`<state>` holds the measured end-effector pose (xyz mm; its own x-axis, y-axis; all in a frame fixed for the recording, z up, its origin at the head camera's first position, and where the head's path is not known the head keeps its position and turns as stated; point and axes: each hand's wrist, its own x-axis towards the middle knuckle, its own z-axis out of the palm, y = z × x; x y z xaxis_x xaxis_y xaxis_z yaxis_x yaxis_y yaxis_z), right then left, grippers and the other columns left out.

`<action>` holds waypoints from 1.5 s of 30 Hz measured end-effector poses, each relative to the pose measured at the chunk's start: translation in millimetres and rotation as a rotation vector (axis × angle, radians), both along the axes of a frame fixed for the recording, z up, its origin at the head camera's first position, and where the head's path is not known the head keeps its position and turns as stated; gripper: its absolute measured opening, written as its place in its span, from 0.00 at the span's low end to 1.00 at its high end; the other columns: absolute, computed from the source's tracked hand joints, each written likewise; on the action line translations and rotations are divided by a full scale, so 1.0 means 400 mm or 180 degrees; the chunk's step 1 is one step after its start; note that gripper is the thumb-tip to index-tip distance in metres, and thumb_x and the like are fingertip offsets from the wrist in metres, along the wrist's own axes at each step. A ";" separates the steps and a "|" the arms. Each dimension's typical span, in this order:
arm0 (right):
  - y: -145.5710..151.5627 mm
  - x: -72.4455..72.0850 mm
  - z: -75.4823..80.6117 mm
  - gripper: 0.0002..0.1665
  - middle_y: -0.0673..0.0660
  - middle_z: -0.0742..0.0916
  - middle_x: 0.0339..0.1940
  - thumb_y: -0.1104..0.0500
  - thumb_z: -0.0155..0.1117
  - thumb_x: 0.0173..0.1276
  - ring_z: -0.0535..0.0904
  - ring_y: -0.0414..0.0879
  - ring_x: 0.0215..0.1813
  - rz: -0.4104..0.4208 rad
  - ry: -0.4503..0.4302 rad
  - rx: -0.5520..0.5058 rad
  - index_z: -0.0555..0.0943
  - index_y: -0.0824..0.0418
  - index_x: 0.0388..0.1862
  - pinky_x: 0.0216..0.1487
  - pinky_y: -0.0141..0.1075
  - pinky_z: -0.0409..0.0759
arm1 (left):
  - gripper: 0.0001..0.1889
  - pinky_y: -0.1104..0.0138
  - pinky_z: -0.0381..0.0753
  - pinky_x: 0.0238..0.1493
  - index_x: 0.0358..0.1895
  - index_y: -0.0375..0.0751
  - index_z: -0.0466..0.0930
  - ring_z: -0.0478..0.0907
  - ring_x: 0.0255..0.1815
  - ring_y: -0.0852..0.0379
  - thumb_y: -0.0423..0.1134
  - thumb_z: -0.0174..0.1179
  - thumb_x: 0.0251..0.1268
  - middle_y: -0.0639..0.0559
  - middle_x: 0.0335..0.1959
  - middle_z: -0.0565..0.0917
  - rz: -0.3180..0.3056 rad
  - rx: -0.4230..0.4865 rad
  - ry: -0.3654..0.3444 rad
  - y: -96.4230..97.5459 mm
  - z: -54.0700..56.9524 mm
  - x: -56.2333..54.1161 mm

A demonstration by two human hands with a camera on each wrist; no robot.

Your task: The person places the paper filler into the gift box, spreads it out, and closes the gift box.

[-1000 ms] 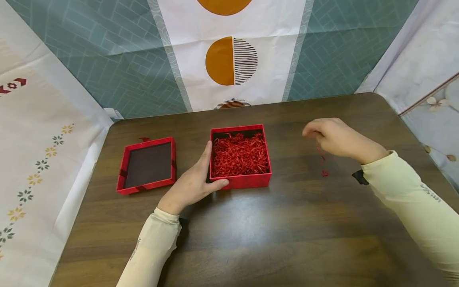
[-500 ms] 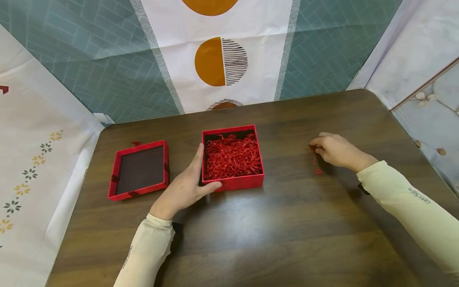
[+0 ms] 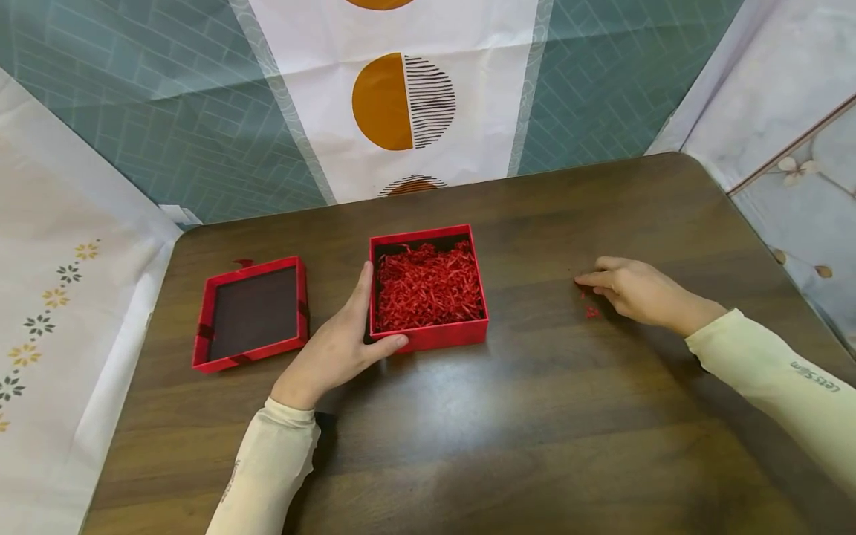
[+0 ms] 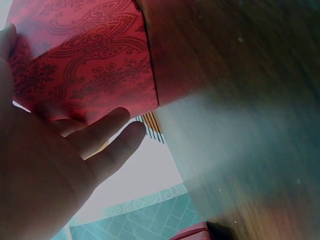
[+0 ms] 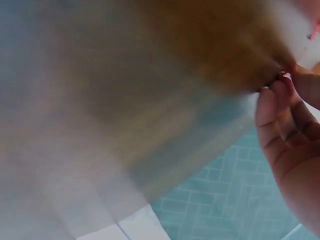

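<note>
The left hand (image 3: 329, 354) rested, fingers extended, against the nine-o'clock side of the red box (image 3: 444, 336); at its three o'clock, the right hand (image 3: 640, 293) pinched a red shred (image 5: 284, 74).

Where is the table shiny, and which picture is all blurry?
Head view: a pale glare on the table in front of the red box, with a soft shadow below the right hand; left wrist view: a whitish sheen across the tabletop; right wrist view: blurriest, the tabletop smeared, the brick-patterned cloth clearer.
</note>
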<state>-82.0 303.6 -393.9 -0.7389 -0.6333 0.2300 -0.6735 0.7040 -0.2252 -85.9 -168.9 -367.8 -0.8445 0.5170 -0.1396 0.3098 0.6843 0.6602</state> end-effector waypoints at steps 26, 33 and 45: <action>-0.022 0.084 -0.022 0.34 0.54 0.78 0.32 0.51 0.35 0.86 0.72 0.44 0.31 0.0581 0.0572 -0.0030 0.86 0.70 0.40 0.28 0.37 0.78 | 0.60 0.51 0.61 0.72 0.80 0.60 0.20 0.49 0.80 0.49 0.71 0.58 0.63 0.56 0.83 0.35 0.0005 -0.0005 0.0020 0.000 -0.004 0.003; -0.036 0.096 -0.029 0.28 0.59 0.79 0.34 0.63 0.30 0.81 0.76 0.52 0.34 0.0610 0.0705 0.0151 0.81 0.71 0.39 0.34 0.46 0.81 | 0.60 0.51 0.60 0.72 0.80 0.60 0.19 0.48 0.80 0.49 0.72 0.58 0.63 0.56 0.82 0.34 -0.0010 -0.0012 0.0015 -0.001 0.000 -0.001; -0.051 0.028 -0.040 0.12 0.59 0.75 0.29 0.67 0.47 0.76 0.72 0.52 0.29 0.0408 0.0653 0.0311 0.76 0.69 0.34 0.30 0.45 0.76 | 0.60 0.52 0.59 0.73 0.80 0.59 0.19 0.47 0.80 0.50 0.70 0.58 0.64 0.56 0.82 0.33 -0.0048 0.0017 0.0041 0.002 -0.003 -0.001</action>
<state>-70.7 283.1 -410.0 -0.5953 -0.7454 0.2999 -0.7833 0.6216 -0.0098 -86.4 -168.2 -369.0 -0.8383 0.5305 -0.1259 0.3287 0.6760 0.6596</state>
